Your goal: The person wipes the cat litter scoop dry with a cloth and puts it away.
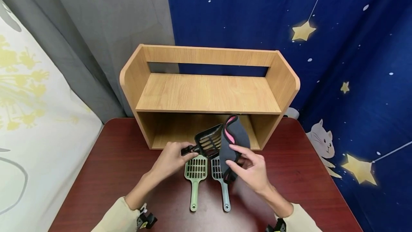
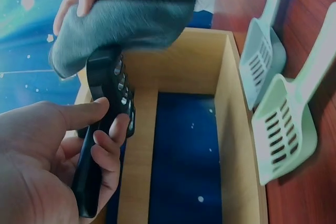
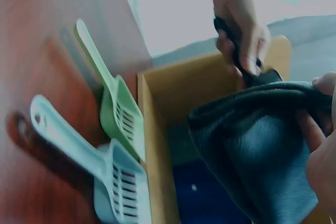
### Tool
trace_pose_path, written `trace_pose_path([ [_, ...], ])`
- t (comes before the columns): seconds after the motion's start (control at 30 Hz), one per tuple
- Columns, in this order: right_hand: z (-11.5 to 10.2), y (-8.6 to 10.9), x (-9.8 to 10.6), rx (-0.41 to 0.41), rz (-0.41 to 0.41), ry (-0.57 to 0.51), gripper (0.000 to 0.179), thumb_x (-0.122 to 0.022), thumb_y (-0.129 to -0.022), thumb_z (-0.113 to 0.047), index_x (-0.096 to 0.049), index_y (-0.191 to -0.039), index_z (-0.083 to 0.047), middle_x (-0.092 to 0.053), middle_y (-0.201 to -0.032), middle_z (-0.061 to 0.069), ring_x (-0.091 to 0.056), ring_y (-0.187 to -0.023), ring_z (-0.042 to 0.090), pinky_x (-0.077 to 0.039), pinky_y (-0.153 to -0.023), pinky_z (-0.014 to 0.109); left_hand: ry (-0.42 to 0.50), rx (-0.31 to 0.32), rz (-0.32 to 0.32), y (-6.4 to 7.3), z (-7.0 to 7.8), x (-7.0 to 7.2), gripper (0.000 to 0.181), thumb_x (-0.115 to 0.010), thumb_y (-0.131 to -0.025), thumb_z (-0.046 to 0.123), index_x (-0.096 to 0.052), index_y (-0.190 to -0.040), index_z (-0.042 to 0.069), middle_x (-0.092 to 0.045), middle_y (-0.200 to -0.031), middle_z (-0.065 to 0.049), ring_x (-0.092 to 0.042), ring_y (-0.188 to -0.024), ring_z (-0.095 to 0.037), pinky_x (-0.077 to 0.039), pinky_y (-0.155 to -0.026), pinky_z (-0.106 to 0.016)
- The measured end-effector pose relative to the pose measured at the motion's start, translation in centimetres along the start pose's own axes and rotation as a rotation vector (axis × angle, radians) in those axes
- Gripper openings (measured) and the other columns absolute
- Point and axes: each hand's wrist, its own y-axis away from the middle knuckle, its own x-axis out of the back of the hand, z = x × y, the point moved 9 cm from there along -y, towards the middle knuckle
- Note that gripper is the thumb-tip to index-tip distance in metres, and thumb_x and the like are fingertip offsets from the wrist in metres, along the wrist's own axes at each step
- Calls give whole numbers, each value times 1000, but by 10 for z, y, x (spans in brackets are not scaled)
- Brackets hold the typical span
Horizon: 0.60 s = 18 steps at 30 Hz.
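My left hand [image 1: 172,158] grips the handle of a black slotted litter scoop [image 2: 89,174], held up in front of the shelf. In my right hand [image 1: 252,169] is a folded dark grey cloth [image 1: 237,135] with a black edge and pink inner side, pinched between thumb and fingers. The cloth overlaps the end of the scoop's head in the head view. Below the hands, a green litter scoop [image 1: 194,183] and a light blue one [image 1: 224,189] lie side by side on the table, handles towards me.
A wooden two-tier shelf [image 1: 209,92] stands at the back of the dark red table [image 1: 119,160]. The two lying scoops have their heads close to its front edge. Grey and star-patterned blue curtains [image 1: 225,13] hang behind, and a white patterned cloth [image 1: 42,146] hangs at the left.
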Motion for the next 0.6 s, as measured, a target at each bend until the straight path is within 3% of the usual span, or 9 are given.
trace_pose_path([
  [0.2,-8,1,-36,132,-62,59,56,-85,-69,21,-73,-122,7,-75,-100,23,-69,-75,12,-57,-64,21,41,3,4,-7,7,-5,14,-84,-91,15,-83,-103,8,-77,-86,4,-50,-64,-4,-40,-57,-21],
  [0.33,-11,3,-46,213,-69,151,45,-89,-79,5,-75,-122,2,-76,-98,18,-67,-74,17,-55,-63,23,46,-14,7,-8,11,-7,15,-84,-90,13,-83,-104,8,-77,-84,5,-48,-61,-4,-41,-58,-21],
  [0.43,-10,6,-39,227,-7,200,37,-88,-83,0,-77,-118,1,-76,-95,18,-66,-70,17,-52,-58,23,48,-8,4,-7,12,-7,17,-84,-91,15,-83,-106,9,-76,-84,4,-48,-60,-4,-40,-57,-21],
  [0.6,-4,5,-6,148,129,208,45,-85,-70,18,-76,-113,6,-76,-84,19,-66,-63,7,-51,-52,16,45,3,-3,-3,8,-3,16,-83,-92,17,-83,-106,9,-80,-93,2,-48,-64,-4,-42,-61,-21],
])
